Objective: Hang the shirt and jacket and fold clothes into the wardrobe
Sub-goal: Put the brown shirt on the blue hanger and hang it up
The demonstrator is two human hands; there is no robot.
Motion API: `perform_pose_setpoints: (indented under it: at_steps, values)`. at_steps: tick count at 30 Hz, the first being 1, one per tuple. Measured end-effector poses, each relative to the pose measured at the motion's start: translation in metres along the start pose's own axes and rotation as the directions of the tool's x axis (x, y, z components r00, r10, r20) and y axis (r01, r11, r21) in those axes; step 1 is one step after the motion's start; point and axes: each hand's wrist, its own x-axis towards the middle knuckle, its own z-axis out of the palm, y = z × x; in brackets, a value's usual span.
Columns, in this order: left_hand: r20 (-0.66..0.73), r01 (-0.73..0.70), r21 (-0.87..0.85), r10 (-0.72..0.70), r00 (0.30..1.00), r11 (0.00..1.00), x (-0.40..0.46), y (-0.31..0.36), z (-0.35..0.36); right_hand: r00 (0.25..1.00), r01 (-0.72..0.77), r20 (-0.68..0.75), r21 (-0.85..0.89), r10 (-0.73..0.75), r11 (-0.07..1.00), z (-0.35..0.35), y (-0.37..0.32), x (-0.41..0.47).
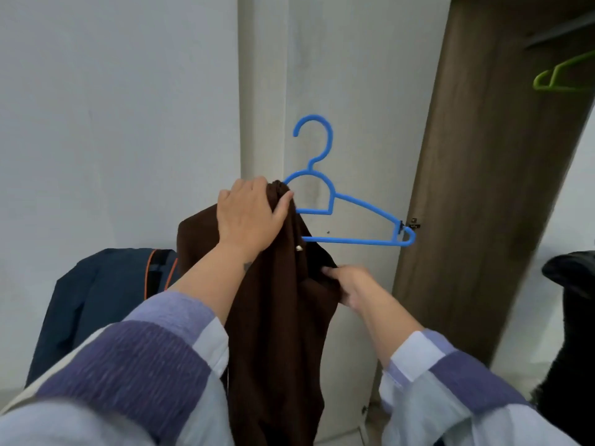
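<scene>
Gripping brown shirt (pixel 277 317): left hand (pixel 248 217), right hand (pixel 347 284).

I see a dark brown garment (pixel 277 317) hanging in bunched folds, its top gathered over the left shoulder of a blue plastic hanger (pixel 335 201); hanger upright, hook up, before the pale wardrobe door (pixel 351 91).

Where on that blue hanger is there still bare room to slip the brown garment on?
The blue hanger is bare along its right arm and bottom bar, out to the tip by the wardrobe door. Its left shoulder is crowded: the left hand grips the brown garment there, and the right hand pinches the cloth below.
</scene>
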Motion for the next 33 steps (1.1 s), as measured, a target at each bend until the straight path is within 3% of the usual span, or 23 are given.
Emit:
perform_pose_setpoints:
  at_steps: [2,4,10,13,18,22,29,33]
  values:
    - [0.027,0.069,0.011,-0.069,0.997,0.998,-0.007,-0.013,0.005,0.992,-0.079,0.116,0.195,0.057,0.978,-0.012,-0.009,-0.008]
    - [0.034,0.128,-0.007,-0.127,0.991,0.992,-0.013,-0.024,0.008,0.987,-0.118,0.138,0.286,0.081,0.951,-0.022,-0.018,-0.013]
    - [0.044,0.147,-0.118,-0.143,0.989,0.982,-0.015,-0.039,0.020,0.969,-0.234,0.167,0.364,0.184,0.902,-0.038,-0.048,-0.019]
    - [0.039,0.170,-0.181,-0.165,0.985,0.969,-0.008,-0.044,0.026,0.964,-0.237,0.211,0.422,0.160,0.875,-0.044,-0.064,-0.030]
    - [0.024,0.193,-0.253,-0.193,0.981,0.948,0.007,-0.049,0.029,0.956,-0.217,0.292,0.721,-0.004,0.657,-0.053,-0.078,-0.024]
    - [0.048,0.224,-0.309,-0.220,0.974,0.924,0.023,-0.055,0.030,0.941,-0.161,0.319,0.716,-0.113,0.679,-0.054,-0.093,-0.037]
    - [0.115,0.246,-0.401,-0.218,0.969,0.882,0.036,-0.072,0.039,0.942,0.032,0.258,0.563,-0.213,0.826,-0.054,-0.117,-0.057]
    - [0.081,0.158,-0.369,-0.138,0.987,0.916,0.041,-0.073,0.046,0.961,0.144,0.144,0.466,-0.235,0.873,-0.052,-0.127,-0.050]
